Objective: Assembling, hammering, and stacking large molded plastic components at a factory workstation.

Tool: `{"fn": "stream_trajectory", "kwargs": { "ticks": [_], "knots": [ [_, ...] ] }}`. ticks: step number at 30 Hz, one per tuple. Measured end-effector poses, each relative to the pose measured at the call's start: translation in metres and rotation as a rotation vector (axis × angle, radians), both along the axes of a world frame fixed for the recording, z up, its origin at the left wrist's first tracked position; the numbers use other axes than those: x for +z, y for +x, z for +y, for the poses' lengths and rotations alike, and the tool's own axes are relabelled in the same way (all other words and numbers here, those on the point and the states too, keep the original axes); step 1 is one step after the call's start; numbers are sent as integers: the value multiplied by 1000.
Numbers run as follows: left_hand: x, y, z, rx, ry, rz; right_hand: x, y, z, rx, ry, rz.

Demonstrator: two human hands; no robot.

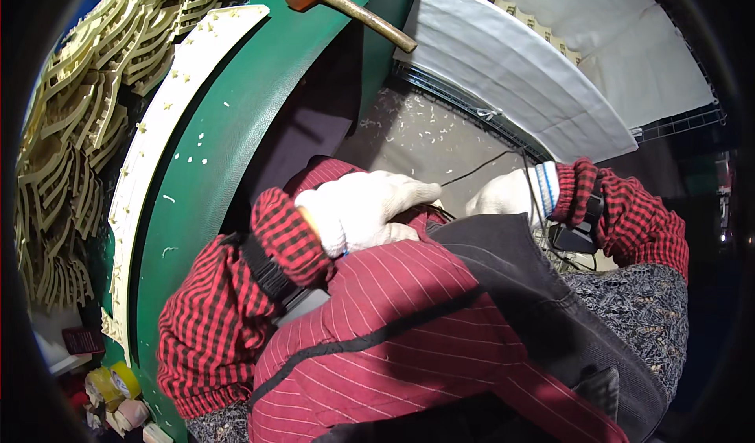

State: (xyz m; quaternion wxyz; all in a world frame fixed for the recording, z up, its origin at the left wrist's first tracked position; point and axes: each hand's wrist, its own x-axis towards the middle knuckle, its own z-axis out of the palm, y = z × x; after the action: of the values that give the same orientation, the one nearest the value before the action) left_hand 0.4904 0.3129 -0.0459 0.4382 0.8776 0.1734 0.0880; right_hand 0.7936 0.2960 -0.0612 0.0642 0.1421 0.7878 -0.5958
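My left hand (366,207), in a white knitted glove, lies over the red striped apron (401,286) on my lap. Its fingers reach to the right, with the thumb apart from them. Close to the fingertips are a thin black cord (476,167) and a small pale bit I cannot make out. My right hand (503,195), in a white glove with a blue-striped cuff, is low beside my dark-trousered leg (511,254). The leg hides part of it, and whether its fingers grip anything does not show. Red-and-black checked sleeves cover both forearms.
A green padded bench (197,160) curves along my left, bearing a long cream plastic strip (149,136) and stacked cream curved parts (71,160). An amber-headed mallet (354,6) lies at its far end. White cloth (511,57) lines a wire rack. Scraps litter the floor (425,132).
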Motion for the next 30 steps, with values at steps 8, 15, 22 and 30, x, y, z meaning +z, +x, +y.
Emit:
{"fn": "stream_trajectory", "kwargs": {
  "ticks": [8, 15, 22, 30],
  "knots": [
    [-5, 28, 13, -114, -248, 373, -9, -7, -29, -190, 302, -319],
    [19, 26, 23, -192, 58, -11, -10, -8, -28, -369, 238, -329],
    [-37, 12, -59, -172, 40, 130, -16, 36, -18, -886, -262, -174],
    [16, 28, -59, -116, -62, 201, -9, 30, -14, -743, -490, -114]
  ]
}}
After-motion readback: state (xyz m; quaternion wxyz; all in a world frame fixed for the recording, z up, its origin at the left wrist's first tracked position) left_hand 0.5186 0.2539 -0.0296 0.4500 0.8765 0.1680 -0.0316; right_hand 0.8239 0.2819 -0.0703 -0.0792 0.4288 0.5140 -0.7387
